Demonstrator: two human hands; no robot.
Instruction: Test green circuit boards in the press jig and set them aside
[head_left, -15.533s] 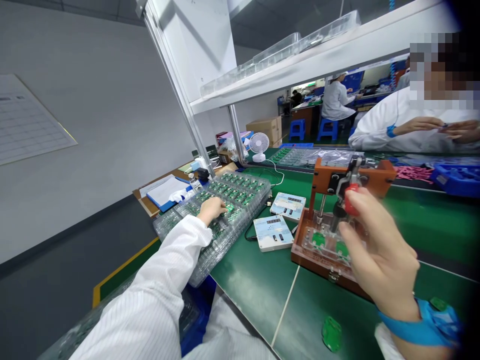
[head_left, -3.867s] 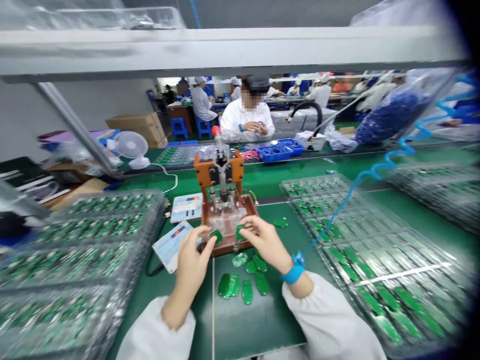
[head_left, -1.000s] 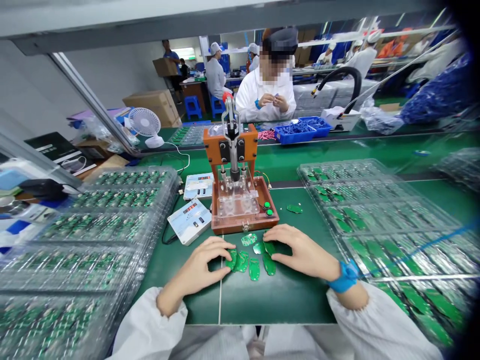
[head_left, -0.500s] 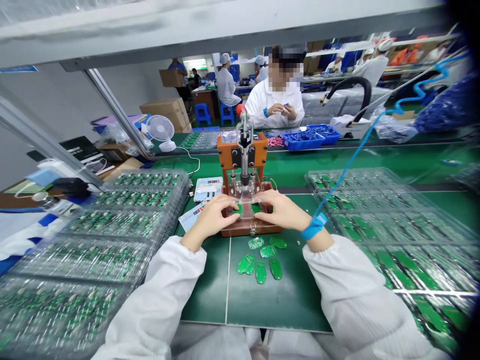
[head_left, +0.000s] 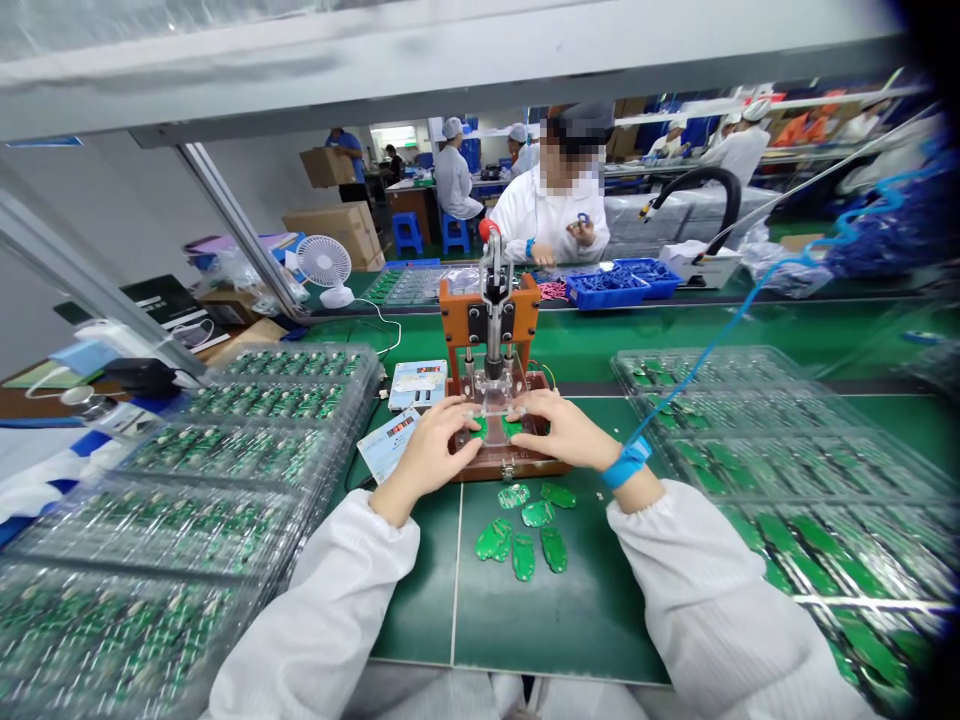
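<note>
My left hand (head_left: 435, 447) and my right hand (head_left: 561, 428) both rest on the brown test fixture (head_left: 501, 455), each with its fingertips on a small green circuit board (head_left: 478, 428) in the clear nest under the press. The fixture's lever with the red knob (head_left: 486, 230) stands upright. Several loose green boards (head_left: 525, 525) lie on the green mat just in front of the fixture, between my forearms. A blue wrist strap (head_left: 627, 462) with a coiled cord is on my right wrist.
Stacked clear trays of green boards (head_left: 225, 450) fill the left side, and more trays (head_left: 757, 450) lie on the right. Two small meters (head_left: 416, 385) sit left of the fixture. A small fan (head_left: 324, 265) stands behind. A person in white works across the bench.
Over the last second my hands left the loose boards on the mat and went up to the fixture nest with a board each. They have barely shifted in the last half second.
</note>
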